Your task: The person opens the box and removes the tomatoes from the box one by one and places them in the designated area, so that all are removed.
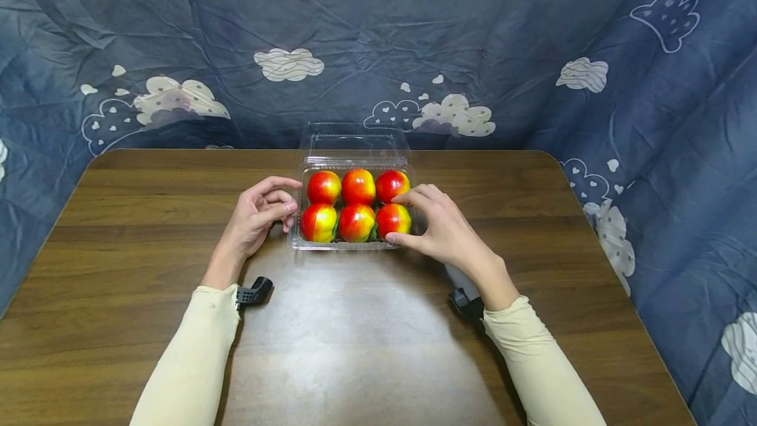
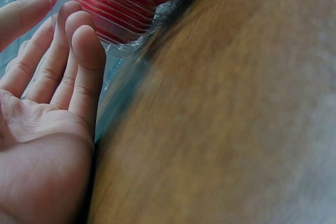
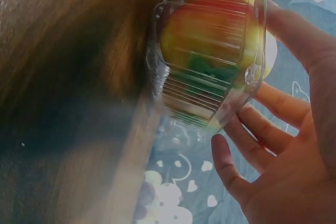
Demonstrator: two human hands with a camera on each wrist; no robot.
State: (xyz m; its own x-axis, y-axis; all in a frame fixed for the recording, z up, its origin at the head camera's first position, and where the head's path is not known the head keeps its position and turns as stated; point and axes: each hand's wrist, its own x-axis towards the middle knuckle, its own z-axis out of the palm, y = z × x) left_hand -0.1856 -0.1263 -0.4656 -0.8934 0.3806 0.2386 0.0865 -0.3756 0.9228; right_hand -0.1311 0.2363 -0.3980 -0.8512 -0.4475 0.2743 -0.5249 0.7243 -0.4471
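The table (image 1: 148, 248) holds boxed fruit (image 1: 357, 222) between loose left fingers (image 1: 276, 182) and wide right fingers (image 1: 420, 200).

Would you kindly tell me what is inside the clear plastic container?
Six round red-and-yellow fruits sit in the clear plastic container, in two rows of three. Whatever lies directly beneath them is covered.

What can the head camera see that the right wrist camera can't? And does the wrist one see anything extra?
Only the head view shows the left hand, the pale sleeves and all six fruits in two rows.

Only the right wrist view shows the palm side of the right hand and, close up, the ribbed side of the clear box.

Both show the right hand, the box, some red-and-yellow fruits, the wooden table and the blue cloth with white shapes.
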